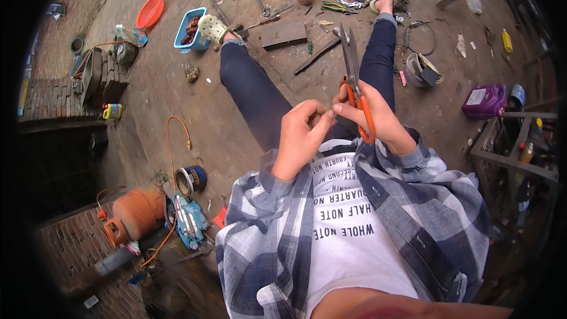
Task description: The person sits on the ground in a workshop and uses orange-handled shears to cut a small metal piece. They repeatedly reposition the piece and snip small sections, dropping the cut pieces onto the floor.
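Observation:
My right hand (pixel 378 119) holds long scissors (pixel 361 103) with orange handles, their dark blades pointing up toward my right foot. My left hand (pixel 304 130) is just left of it, its fingers curled and thumb and forefinger pinched beside my right thumb. Whatever is between those fingertips is too small to make out. Both hands are over my lap, in front of my white shirt and open plaid overshirt.
I see a metal block (pixel 283 36), scattered tools (pixel 336 7), a blue basin (pixel 183 44), an orange tub (pixel 155 7), a round container (pixel 419 74) and a purple jug (pixel 478 103). A gas cylinder (pixel 139 207) lies lower left; a metal rack (pixel 493 153) stands at the right.

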The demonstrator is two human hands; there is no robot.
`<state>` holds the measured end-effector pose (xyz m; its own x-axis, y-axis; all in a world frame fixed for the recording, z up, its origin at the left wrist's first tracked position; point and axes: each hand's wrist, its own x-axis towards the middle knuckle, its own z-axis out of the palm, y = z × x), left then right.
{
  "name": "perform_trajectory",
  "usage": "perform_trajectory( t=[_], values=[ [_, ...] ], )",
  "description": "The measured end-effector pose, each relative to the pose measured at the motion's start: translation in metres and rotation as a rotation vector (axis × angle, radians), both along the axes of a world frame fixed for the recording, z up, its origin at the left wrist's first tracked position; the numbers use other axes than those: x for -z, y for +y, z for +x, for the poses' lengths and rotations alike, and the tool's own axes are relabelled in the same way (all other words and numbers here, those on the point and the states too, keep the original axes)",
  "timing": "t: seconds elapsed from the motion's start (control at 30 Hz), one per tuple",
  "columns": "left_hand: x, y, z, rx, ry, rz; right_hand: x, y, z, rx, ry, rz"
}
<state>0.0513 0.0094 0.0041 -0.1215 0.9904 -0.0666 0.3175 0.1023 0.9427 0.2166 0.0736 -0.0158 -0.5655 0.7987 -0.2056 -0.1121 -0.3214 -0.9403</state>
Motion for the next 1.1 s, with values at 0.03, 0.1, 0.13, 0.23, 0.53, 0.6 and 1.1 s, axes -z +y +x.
perform_trajectory(
  t=[0.03,0.1,0.13,0.23,0.53,0.6,1.1],
  values=[
    [0.001,0.002,-0.002,0.019,0.023,-0.004,0.000,0.001,-0.001,0.000,0.000,-0.005],
    [0.008,-0.001,-0.009,0.036,0.056,-0.024,0.000,0.002,-0.001,0.037,-0.038,-0.010],
    [0.010,-0.001,-0.012,0.050,0.042,-0.031,-0.001,0.002,-0.003,0.052,-0.055,-0.012],
    [0.020,-0.004,-0.017,0.034,-0.046,-0.071,-0.004,-0.002,-0.007,0.164,-0.044,-0.022],
    [0.077,0.001,-0.024,-0.250,-0.984,-0.075,-0.008,0.006,-0.007,0.251,-0.221,-0.036],
    [0.072,0.005,-0.030,-0.281,-1.169,-0.091,-0.013,0.014,-0.005,0.225,-0.258,-0.015],
    [0.045,0.058,-0.091,-0.248,-1.419,0.035,-0.002,0.094,-0.051,0.389,-0.102,-0.059]
  ],
)
